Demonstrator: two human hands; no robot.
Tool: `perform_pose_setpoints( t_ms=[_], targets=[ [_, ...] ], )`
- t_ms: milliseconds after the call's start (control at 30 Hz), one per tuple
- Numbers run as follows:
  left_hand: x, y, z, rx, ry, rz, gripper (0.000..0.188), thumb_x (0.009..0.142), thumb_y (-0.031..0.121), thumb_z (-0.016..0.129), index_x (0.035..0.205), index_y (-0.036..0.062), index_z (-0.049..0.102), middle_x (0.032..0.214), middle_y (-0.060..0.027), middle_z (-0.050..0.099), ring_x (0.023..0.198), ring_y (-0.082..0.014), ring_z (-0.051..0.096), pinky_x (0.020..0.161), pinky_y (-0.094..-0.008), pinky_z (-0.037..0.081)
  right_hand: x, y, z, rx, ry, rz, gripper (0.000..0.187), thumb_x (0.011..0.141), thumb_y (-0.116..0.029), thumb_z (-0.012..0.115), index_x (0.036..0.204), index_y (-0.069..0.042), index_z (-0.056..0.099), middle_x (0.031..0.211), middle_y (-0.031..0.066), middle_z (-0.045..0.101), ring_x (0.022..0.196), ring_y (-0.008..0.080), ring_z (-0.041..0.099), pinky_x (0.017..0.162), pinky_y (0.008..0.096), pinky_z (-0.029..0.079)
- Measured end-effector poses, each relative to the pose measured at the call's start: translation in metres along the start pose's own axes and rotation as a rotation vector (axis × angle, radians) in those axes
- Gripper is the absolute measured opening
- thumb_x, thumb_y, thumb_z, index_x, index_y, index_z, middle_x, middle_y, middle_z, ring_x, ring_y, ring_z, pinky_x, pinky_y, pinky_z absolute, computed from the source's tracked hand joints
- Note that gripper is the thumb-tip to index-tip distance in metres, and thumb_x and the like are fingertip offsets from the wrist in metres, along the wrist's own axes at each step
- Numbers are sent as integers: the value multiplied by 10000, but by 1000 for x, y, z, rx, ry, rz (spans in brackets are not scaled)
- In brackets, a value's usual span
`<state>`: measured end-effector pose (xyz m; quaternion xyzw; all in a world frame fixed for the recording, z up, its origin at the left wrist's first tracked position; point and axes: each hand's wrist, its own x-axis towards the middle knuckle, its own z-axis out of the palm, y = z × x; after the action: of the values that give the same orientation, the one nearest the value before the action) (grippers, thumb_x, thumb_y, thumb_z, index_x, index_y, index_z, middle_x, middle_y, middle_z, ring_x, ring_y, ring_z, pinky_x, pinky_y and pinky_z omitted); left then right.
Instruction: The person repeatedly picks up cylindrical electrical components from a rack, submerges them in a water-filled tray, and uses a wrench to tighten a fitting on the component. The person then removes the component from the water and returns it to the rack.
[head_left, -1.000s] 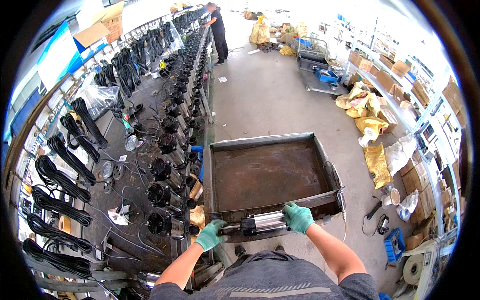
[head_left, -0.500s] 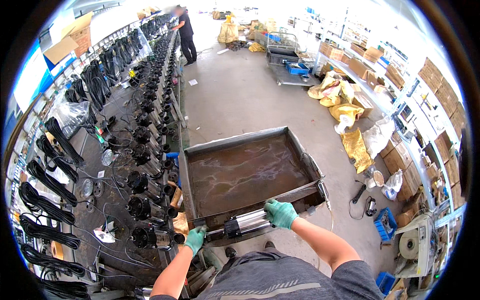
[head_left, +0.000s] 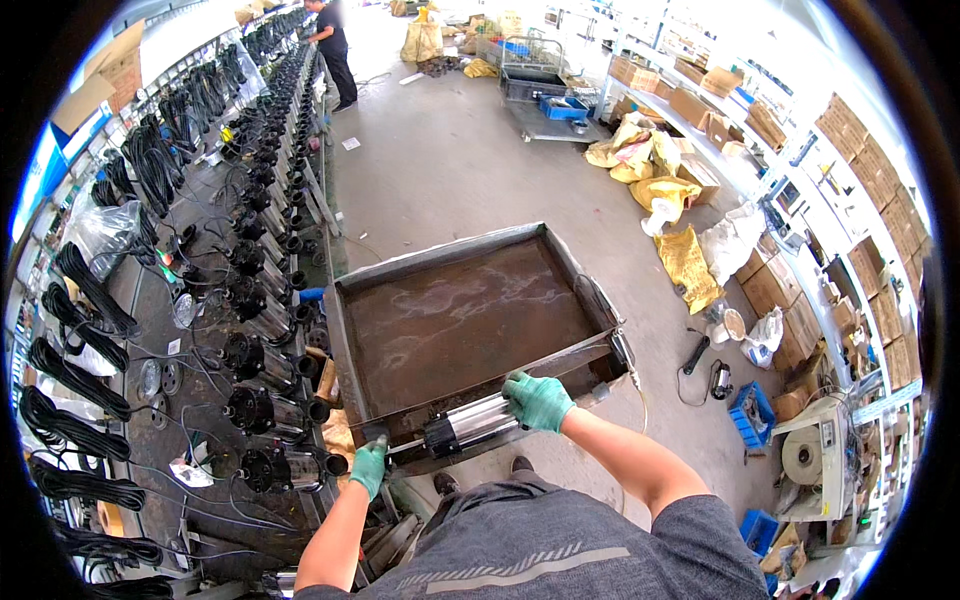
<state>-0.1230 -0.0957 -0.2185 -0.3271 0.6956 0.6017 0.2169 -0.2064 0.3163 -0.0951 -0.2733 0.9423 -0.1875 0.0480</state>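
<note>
A silver cylindrical pump motor (head_left: 472,423) with a black end lies along the near edge of a rectangular metal tank (head_left: 440,255). My right hand (head_left: 539,402), in a green glove, is wrapped over the silver body near its right end. From the black end a thin metal shaft (head_left: 405,446) points left. At the shaft's end my left hand (head_left: 368,468), also gloved in green, is closed around something dark that its fingers mostly hide. Murky brown liquid (head_left: 470,320) with pale streaks covers the tank's inside.
A bench (head_left: 200,420) at left carries rows of black-and-silver pumps (head_left: 262,412) and coiled black cables (head_left: 70,430). Shelves with cardboard boxes (head_left: 790,310) line the right, near yellow sacks (head_left: 687,268) and a blue crate (head_left: 751,415). Another person (head_left: 331,50) stands far left.
The whole view has shifted, so the tank and bench appear farther left and higher. My hands stay at the motor and its shaft end, with little change in grip.
</note>
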Motion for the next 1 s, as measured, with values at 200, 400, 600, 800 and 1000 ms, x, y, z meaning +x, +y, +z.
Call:
perform_pose_setpoints(
  t_ms=[200, 400, 600, 800, 1000],
  targets=[
    [-29, -2, -20, 575, -75, 882, 401, 873, 205, 840, 1192, -1, 710, 1058, -60, 703, 1068, -236, 652, 942, -352, 539, 1, 4, 4, -10, 19, -25, 208, 883, -241, 664, 1050, -118, 649, 1089, 134, 648, 844, 387, 706, 694, 507, 574],
    [3, 15, -7, -217, -189, -208, 435, 1031, 469, 631, 1176, 70, 728, 682, -37, 649, 470, -156, 542, 428, -347, 405, 1, 4, 3, -8, -24, -10, 216, 879, -240, 671, 1058, -121, 656, 1090, 131, 648, 865, 392, 706, 703, 514, 574],
    [-19, -10, 0, 69, -58, 703, 293, 1026, 157, 645, 1287, 27, 665, 1185, -78, 661, 1057, -188, 642, 950, -332, 511, 2, 5, 4, 7, 43, -9, 190, 877, -233, 661, 1030, -121, 656, 1075, 126, 653, 867, 386, 706, 702, 507, 577],
    [-17, -7, 2, 78, -7, 406, 314, 1061, 240, 580, 1240, -10, 645, 1076, -66, 686, 992, -196, 610, 907, -344, 501, 3, 9, 7, -27, 42, -18, 257, 853, -272, 690, 1070, -135, 667, 1124, 112, 674, 936, 355, 713, 755, 485, 583],
    [-42, 3, 6, -330, -102, 55, 219, 1091, 309, 555, 1189, 113, 559, 862, -6, 604, 639, -102, 530, 579, -273, 446, 4, 4, 7, 19, 113, -21, 187, 863, -233, 697, 1026, -142, 683, 1140, 84, 688, 890, 359, 713, 725, 474, 587]
  ],
)
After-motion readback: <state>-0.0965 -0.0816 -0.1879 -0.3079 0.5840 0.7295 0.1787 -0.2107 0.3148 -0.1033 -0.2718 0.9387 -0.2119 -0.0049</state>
